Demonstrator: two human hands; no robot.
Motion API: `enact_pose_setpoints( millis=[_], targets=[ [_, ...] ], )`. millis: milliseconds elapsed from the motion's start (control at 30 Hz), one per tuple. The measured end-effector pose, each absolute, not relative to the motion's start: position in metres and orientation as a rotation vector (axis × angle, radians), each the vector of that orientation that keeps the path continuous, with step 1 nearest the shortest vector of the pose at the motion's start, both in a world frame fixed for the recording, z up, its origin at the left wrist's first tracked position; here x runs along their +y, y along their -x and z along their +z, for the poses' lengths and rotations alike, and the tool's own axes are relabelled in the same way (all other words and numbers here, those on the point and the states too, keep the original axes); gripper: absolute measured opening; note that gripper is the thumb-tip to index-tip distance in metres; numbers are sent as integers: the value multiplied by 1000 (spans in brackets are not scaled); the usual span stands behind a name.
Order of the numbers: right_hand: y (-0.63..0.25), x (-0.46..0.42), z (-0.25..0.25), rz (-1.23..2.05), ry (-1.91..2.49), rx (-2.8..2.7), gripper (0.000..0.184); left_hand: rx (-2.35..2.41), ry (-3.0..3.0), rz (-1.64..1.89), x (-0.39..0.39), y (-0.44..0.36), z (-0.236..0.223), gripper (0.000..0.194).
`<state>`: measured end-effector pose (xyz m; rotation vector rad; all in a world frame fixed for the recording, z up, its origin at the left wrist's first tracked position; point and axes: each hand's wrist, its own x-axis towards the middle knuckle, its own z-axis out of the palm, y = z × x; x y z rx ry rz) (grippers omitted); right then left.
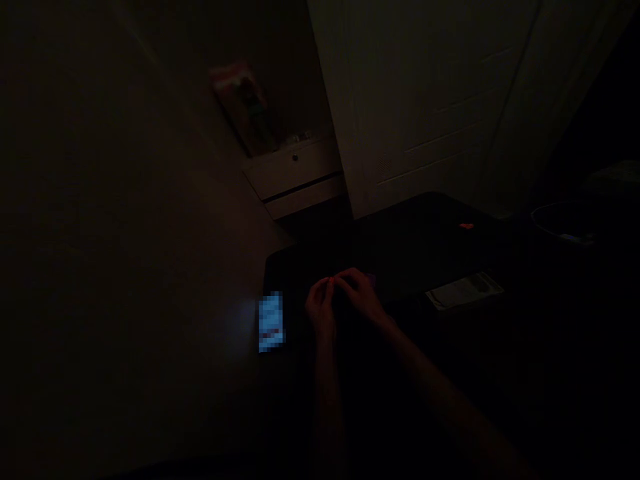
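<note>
The view is very dark. My left hand [321, 303] and my right hand [356, 288] meet fingertip to fingertip over a dark table [400, 243]. Between their pinched fingers glows a small orange-red piece [331, 281]; its kind is too small and dim to make out. Both hands appear closed on it. Just behind my right hand a bit of a purple thing [371, 280] shows, mostly covered by the hand. Farther right on the table lies another small orange-red piece [467, 226].
A lit screen [271, 322], blurred into blocks, stands left of my hands. Below the table's right edge is a pale flat item [465, 291]. A drawer unit [300, 180] with a box [245, 110] on it stands behind, beside a pale panelled door [425, 100].
</note>
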<state>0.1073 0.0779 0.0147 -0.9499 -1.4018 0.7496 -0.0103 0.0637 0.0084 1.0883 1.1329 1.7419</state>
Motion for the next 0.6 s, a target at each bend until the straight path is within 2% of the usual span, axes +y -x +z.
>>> enact_pose_setpoints(
  millis=[333,600],
  targets=[
    [-107,79,17,863,982,-1315,26,1268,-1075,1719,65,11,1,31],
    [-107,70,22,861,851,-1451,26,1293,-982,1821,68,10,2,34]
  ],
)
